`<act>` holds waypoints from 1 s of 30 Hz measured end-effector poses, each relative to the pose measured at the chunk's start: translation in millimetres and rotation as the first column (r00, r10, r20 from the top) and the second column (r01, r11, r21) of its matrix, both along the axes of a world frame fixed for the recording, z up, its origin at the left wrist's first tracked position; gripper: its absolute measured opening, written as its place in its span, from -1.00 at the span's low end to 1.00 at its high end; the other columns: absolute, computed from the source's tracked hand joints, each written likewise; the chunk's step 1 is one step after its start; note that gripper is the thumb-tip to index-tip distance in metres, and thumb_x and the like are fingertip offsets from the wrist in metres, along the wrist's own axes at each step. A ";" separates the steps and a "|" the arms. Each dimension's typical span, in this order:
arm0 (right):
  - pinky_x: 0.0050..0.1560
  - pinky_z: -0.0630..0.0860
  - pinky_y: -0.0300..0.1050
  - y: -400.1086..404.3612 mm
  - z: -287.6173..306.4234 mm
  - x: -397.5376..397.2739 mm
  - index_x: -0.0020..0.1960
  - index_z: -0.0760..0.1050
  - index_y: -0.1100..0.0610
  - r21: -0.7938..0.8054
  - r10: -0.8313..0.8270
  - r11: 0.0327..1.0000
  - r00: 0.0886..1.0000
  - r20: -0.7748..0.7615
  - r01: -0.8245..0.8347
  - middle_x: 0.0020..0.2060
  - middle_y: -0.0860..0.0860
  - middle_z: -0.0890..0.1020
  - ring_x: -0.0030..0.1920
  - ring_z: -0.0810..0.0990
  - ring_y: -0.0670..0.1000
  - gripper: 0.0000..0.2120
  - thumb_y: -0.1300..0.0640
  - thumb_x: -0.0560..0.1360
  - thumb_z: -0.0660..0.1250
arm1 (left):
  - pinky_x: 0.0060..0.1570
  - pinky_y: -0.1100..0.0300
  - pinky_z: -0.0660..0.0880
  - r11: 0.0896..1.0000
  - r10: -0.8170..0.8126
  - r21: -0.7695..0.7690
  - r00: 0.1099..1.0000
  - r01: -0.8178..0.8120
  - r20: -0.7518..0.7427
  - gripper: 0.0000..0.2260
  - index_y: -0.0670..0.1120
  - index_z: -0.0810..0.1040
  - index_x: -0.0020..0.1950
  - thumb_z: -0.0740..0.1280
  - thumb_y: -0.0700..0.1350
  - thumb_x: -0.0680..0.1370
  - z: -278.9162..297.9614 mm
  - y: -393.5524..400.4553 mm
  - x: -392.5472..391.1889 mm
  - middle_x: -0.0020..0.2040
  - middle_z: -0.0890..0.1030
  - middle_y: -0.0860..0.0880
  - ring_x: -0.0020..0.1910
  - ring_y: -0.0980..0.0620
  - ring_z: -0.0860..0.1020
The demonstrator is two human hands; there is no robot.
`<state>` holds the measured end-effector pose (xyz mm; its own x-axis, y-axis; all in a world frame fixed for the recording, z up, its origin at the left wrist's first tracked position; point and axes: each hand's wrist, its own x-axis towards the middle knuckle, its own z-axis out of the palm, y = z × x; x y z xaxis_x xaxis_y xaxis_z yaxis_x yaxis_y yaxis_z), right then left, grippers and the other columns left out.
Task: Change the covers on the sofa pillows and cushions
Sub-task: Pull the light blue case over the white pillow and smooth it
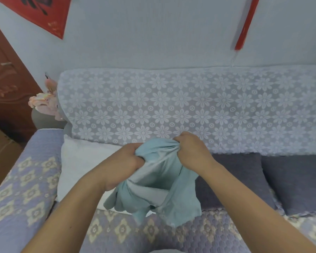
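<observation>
Bunching teal cover [154, 181], both hands' [125, 162] [192, 151] grip clamped; fingertips hidden in folds.

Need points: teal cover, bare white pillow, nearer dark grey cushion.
teal cover [153, 181]: head view, middle folds below both hands.
white pillow [77, 165]: head view, bare front face.
dark grey cushion [232, 181]: head view, centre of face.

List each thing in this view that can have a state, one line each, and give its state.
Teal pillow cover: empty, bunched, held up in both hands.
Left hand: grips the cover.
Right hand: grips the cover.
White pillow: bare, leaning against the backrest.
Dark grey pillows: covered, lying on the seat.
</observation>
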<state>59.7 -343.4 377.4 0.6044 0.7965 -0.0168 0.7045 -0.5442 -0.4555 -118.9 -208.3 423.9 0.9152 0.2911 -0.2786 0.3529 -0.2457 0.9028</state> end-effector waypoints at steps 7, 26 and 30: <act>-0.26 0.47 -0.03 6.5 8.6 -7.5 -0.08 0.57 0.17 0.042 0.019 0.999 0.975 -0.223 -0.010 -0.26 0.03 0.60 -0.27 0.52 0.00 -0.70 0.41 0.48 0.09 | -0.01 0.11 0.57 0.933 -0.062 0.330 0.967 0.144 -0.247 -0.86 0.06 0.68 0.04 0.48 -0.09 0.49 -10.4 13.4 3.3 -0.05 0.73 0.04 0.02 0.01 0.69; -0.11 0.45 -0.12 8.1 26.0 -11.4 0.02 0.53 0.07 0.207 0.063 0.978 0.953 -0.296 -0.001 -0.12 -0.02 0.62 -0.11 0.57 -0.02 -0.93 0.13 0.56 0.29 | 0.07 0.07 0.55 0.909 0.156 0.410 0.972 -0.071 -0.177 -0.87 -0.03 0.68 0.04 0.42 -0.05 0.53 -19.2 36.5 11.0 -0.05 0.72 -0.02 -0.01 -0.01 0.66; -0.12 0.56 -0.08 4.5 21.6 -17.5 -0.14 0.49 -0.06 -0.158 0.217 0.953 0.947 -0.236 -0.257 -0.21 -0.09 0.62 -0.18 0.60 -0.05 -0.82 -0.06 0.45 0.47 | -0.08 0.08 0.50 0.939 0.220 0.304 0.962 -0.163 -0.163 -0.69 -0.14 0.67 0.05 0.35 0.09 0.55 -17.5 32.7 14.3 -0.03 0.70 -0.17 -0.17 -0.02 0.60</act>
<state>42.2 -338.9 399.0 0.3644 0.8867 -0.2844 0.7203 -0.4620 -0.5175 -104.6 -175.6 406.4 0.7717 0.5484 -0.3221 0.5779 -0.3932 0.7151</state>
